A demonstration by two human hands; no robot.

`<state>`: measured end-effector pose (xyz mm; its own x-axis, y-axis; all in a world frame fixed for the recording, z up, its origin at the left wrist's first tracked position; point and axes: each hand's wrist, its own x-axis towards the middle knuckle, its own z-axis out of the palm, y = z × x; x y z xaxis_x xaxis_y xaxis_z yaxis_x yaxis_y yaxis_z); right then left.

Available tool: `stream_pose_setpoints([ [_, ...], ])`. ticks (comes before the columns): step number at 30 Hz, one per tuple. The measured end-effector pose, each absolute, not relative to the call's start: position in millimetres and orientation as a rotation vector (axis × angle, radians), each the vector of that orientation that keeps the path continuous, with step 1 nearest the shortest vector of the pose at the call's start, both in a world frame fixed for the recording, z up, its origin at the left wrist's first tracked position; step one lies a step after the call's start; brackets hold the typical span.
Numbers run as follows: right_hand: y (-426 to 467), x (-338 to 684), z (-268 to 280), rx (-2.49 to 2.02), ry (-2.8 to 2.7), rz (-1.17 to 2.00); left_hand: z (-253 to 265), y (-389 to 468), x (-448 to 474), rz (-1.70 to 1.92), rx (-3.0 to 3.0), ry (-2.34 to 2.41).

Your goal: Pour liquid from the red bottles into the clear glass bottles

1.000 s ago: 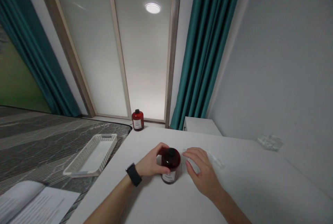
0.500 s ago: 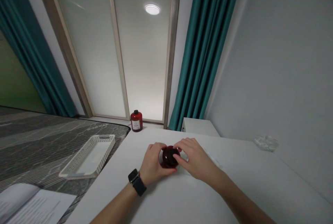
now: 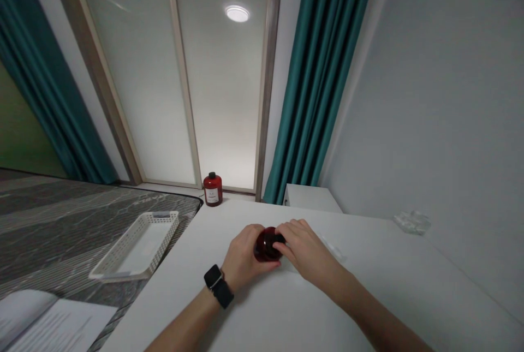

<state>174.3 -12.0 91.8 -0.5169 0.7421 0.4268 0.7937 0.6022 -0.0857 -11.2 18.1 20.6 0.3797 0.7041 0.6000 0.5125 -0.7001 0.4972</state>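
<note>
A dark red bottle [image 3: 265,245] is between my two hands above the white table [image 3: 262,314], its black cap [image 3: 279,239] tilted to the right. My left hand [image 3: 244,254] wraps around the bottle's body from the left, thumb and fingers on either side. On the cap, the thumb and fingers of my right hand [image 3: 301,245] are closed. My left wrist wears a black watch [image 3: 218,285]. Partly hidden behind my right hand, some clear plastic [image 3: 333,248] lies on the table.
A similar red bottle [image 3: 213,190] with a white label stands at the table's far left corner. Crumpled clear plastic [image 3: 411,222] lies by the right wall. To the left, on a dark patterned surface, are a white basket [image 3: 161,254] and an open book [image 3: 61,323].
The bottle has tipped a little more to the right, and my right fingers have closed further over its cap. My left hand still holds the body.
</note>
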Motion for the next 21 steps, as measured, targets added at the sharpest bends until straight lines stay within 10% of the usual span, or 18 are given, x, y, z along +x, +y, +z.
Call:
stream_pose_setpoints([
  [21, -11, 176, 101, -1.312, -2.444, -0.382, 21, 20, -13, 1.273, 2.456, 1.109],
])
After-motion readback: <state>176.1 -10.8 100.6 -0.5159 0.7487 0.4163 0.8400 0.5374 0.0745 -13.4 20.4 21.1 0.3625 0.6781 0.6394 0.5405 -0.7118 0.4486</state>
